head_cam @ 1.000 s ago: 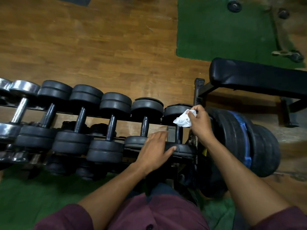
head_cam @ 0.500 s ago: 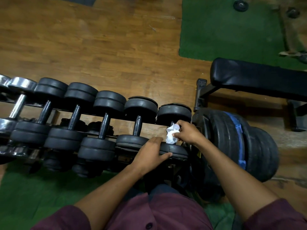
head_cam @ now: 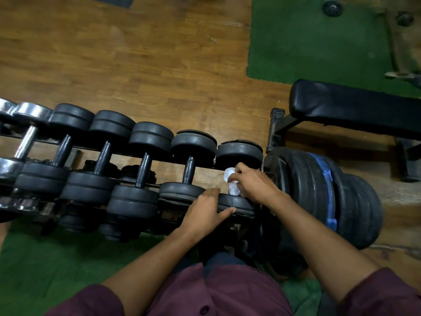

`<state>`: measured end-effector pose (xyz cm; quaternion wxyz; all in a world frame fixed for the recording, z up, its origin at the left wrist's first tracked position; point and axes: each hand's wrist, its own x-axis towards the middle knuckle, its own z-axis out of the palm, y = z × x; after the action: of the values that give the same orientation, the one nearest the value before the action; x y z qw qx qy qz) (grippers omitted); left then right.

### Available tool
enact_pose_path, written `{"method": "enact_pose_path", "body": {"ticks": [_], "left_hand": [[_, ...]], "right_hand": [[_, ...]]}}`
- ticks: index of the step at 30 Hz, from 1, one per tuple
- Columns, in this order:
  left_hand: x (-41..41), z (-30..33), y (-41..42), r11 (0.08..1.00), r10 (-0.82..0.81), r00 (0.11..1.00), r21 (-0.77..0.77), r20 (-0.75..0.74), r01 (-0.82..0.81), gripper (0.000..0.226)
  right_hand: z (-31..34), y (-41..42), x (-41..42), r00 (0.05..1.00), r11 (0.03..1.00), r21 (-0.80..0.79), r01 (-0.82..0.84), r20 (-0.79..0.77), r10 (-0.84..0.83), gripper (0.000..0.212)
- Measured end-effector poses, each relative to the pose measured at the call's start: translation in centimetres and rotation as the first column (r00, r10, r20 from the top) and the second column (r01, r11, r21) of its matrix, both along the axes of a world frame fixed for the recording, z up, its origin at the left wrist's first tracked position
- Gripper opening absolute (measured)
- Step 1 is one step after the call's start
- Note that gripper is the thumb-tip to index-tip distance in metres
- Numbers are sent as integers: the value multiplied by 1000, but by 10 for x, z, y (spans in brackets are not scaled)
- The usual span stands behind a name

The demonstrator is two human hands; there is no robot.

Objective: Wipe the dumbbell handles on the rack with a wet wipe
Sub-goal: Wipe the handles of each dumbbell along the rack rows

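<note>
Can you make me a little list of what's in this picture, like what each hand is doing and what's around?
place: gym floor, wood with green mats
right hand: holds white wet wipe on the handle of the rightmost dumbbell
left hand: rests open on that dumbbell's near end
rack: row of black dumbbells, chrome ones at far left
nearby: black bench, stacked weight plates

Row of black dumbbells (head_cam: 145, 165) on a rack (head_cam: 159, 185) over wooden floor (head_cam: 136, 65). Right hand (head_cam: 255, 183) gripping a crumpled white wet wipe (head_cam: 232, 181) around the handle of the rightmost dumbbell (head_cam: 239, 153). Left hand (head_cam: 205, 208) resting on that dumbbell's near head, fingers straight. Stacked weight plates (head_cam: 319, 197) just right; black bench (head_cam: 353, 110) beyond; green mat (head_cam: 319, 37).
</note>
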<state>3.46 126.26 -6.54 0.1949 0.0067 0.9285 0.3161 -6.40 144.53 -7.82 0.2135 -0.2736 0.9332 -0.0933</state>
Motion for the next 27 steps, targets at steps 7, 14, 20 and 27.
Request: {"method": "enact_pose_path", "body": {"ticks": [7,14,20,27], "left_hand": [[3,0,1,1000,18,1000,10,4,-18,67],[5,2,1,1000,24,1000,13,-8,-24,70],[5,3,2,999,32,999,12,3,-32,69],[6,4,2,999,45,999,14,1,-45,66]], "right_hand": [[4,9,-11,967,993,-73,-96,229,110,18],[4,7,-11,980,996,-82,-23,194,39,14],[4,13,-17,919,996,-63,-64,384,83,15],[-3,10,-21,908,997,17,79,411,-79,7]]}}
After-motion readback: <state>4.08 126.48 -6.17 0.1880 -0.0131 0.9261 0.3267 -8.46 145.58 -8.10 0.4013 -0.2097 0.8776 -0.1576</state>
